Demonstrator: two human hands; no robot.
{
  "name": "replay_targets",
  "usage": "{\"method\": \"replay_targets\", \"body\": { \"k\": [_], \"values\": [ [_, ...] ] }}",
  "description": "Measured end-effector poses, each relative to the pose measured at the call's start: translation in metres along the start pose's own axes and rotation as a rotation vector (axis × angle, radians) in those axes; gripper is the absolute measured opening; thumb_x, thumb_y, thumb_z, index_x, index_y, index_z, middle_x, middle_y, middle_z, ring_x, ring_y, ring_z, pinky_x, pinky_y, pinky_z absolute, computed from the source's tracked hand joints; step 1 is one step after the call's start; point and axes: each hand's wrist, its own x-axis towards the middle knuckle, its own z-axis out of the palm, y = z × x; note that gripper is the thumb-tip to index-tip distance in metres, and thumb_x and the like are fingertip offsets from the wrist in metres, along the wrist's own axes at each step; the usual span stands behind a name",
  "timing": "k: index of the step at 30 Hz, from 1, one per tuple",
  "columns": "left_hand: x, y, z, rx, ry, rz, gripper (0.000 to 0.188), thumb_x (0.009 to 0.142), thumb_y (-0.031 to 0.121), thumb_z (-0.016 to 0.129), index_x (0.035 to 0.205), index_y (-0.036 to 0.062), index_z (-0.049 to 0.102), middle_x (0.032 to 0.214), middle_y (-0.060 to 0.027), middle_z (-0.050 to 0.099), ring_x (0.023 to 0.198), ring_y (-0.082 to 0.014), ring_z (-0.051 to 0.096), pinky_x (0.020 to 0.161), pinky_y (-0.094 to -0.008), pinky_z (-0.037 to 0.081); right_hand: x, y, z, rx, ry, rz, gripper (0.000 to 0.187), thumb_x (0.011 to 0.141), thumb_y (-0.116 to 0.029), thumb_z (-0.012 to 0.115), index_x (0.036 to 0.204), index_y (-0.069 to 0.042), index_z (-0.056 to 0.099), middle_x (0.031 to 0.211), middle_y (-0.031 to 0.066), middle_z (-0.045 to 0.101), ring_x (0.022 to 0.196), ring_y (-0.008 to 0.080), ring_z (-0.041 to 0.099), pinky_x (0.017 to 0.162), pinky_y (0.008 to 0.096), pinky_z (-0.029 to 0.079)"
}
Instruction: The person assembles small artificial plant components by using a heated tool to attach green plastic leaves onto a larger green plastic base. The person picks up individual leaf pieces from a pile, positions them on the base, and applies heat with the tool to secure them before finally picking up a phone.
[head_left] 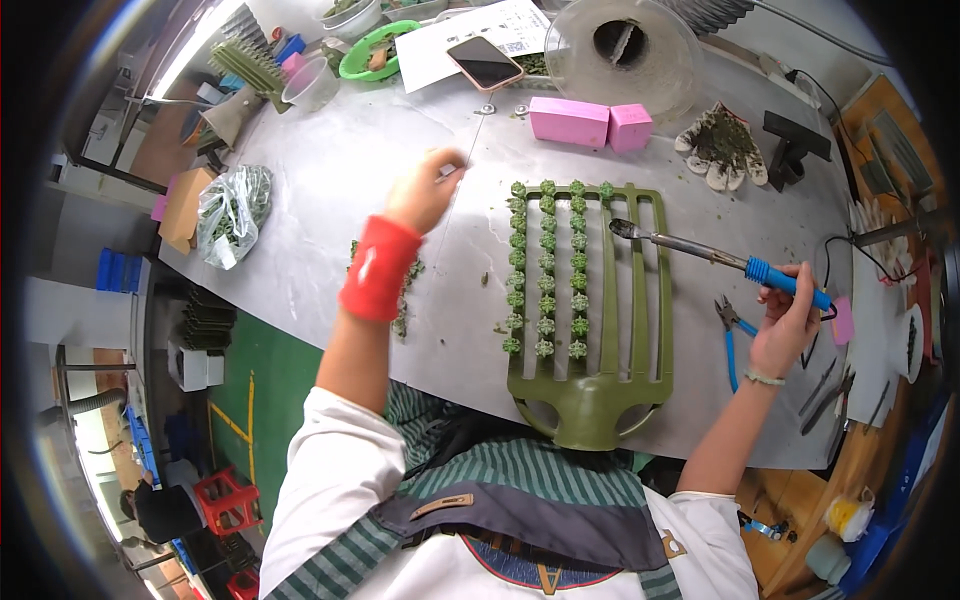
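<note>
My right hand (785, 320) is wrapped round the blue grip of a soldering iron (700, 248). Its metal shaft points left, and the dark, wide tip hovers over an olive-green slotted plastic frame (592, 390). Small green plastic succulent heads (547, 260) fill three rows along the frame's left bars, and one more sits at the top of the fourth bar. My left hand (425, 190) is left of the frame, above the table, with its fingers curled and blurred. A whitish band shows on a finger; what the fingertips hold, if anything, is hidden. A red wristband (380, 268) covers that wrist.
Loose green pieces (402, 315) lie under my left forearm. Blue-handled pliers (730, 340) rest right of the frame. Farther back are pink blocks (570, 121), a dirty glove (722, 148), a phone (485, 64) and a clear round container (665, 70). A plastic bag (233, 215) lies at left.
</note>
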Motion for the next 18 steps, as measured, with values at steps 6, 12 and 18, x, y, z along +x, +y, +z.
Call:
{"method": "replay_targets", "body": {
  "k": [6, 12, 18],
  "values": [
    [-0.056, -0.023, -0.028, 0.474, -0.103, -0.201, 0.026, 0.079, 0.019, 0.071, 0.101, 0.0052, 0.067, 0.103, -0.0147, 0.064, 0.093, -0.0313, 0.063, 0.084, -0.0397, 0.05, -0.003, -0.006, -0.002, -0.038, 0.006, -0.012, 0.026, 0.093, -0.025, 0.06, 0.081, -0.002, 0.062, 0.073, 0.005, 0.064, 0.055, 0.0105, 0.057, 0.054, 0.0229, 0.046],
    [-0.045, -0.058, -0.019, 0.189, 0.115, -0.193, 0.029, 0.081, 0.022, 0.073, 0.101, 0.0007, 0.068, 0.093, -0.0142, 0.068, 0.081, -0.0253, 0.067, 0.074, -0.0318, 0.053, -0.005, -0.01, 0.0, -0.019, 0.002, -0.005, 0.026, 0.092, -0.025, 0.061, 0.081, -0.002, 0.062, 0.072, 0.0049, 0.063, 0.056, 0.0108, 0.057, 0.055, 0.0229, 0.046],
    [-0.027, -0.052, -0.037, -0.313, -0.01, -0.605, 0.039, 0.086, 0.035, 0.071, 0.099, -0.0017, 0.067, 0.084, -0.0075, 0.068, 0.07, -0.0126, 0.064, 0.065, -0.0255, 0.052, -0.007, -0.016, -0.004, -0.032, 0.013, -0.017, 0.026, 0.092, -0.026, 0.062, 0.081, -0.002, 0.062, 0.072, 0.0043, 0.063, 0.055, 0.0101, 0.056, 0.054, 0.0223, 0.046]
  ]
}}
